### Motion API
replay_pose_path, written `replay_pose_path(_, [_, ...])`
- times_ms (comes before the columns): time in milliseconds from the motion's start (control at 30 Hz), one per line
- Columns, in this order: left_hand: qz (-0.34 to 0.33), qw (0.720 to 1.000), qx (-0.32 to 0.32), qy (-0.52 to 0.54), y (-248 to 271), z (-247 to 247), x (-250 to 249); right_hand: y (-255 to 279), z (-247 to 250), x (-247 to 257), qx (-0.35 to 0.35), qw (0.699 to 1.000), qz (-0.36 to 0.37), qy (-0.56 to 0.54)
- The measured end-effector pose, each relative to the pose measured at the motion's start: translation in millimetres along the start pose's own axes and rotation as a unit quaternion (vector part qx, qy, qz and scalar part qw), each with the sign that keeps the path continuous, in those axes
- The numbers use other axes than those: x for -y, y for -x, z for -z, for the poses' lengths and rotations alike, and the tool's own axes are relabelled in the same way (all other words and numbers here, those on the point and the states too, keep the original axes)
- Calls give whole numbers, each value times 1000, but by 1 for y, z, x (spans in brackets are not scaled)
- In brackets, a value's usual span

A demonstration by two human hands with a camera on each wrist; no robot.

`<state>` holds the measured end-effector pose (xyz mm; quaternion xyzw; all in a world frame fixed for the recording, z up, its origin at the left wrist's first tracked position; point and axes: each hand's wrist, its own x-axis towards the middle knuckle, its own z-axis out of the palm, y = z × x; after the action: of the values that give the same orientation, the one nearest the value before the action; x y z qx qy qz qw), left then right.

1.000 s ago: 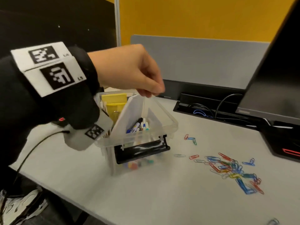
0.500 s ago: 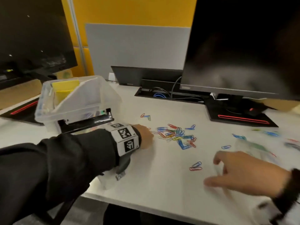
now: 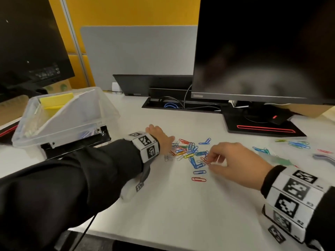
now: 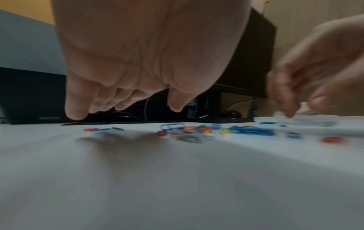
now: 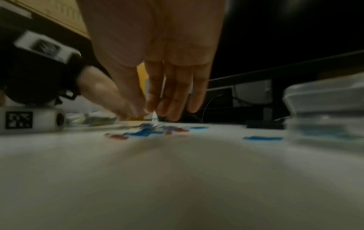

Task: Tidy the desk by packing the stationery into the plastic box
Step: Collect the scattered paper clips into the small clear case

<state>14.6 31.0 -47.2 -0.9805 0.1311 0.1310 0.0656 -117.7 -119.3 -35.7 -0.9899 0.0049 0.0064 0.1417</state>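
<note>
Paper clips (image 3: 188, 151) in mixed colours lie heaped on the white desk (image 3: 172, 205), right of the clear plastic box (image 3: 59, 118). At the heap's left edge the left hand (image 3: 161, 138) hovers, fingers loose and empty. The right hand (image 3: 235, 162) pinches something pale at the right edge.

The near edge of the tabletop (image 3: 181, 205) is bare. The plastic box (image 3: 59, 120) stands at the left edge, the monitor base (image 3: 262, 126) along the far edge, and scattered paper clips (image 3: 188, 151) lie mid-table between both hands.
</note>
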Motion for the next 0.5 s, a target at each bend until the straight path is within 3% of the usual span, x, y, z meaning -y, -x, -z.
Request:
replay_pose_path(67, [6, 1000, 11, 23, -7, 8, 2, 2, 10, -15, -26, 996, -70, 56])
replay_pose_path(167, [-23, 994, 41, 96, -17, 12, -1, 7, 25, -42, 21, 966, -224, 126])
replay_pose_path(267, [-122, 983, 73, 112, -8, 11, -12, 14, 34, -61, 88, 939, -317, 98])
replay_pose_path(367, [-199, 969, 78, 126, 6, 2, -23, 17, 30, -67, 99, 940, -318, 68])
replay_pose_path(500, [-258, 945, -43, 197, 12, 2, -26, 13, 24, -62, 33, 965, -256, 47])
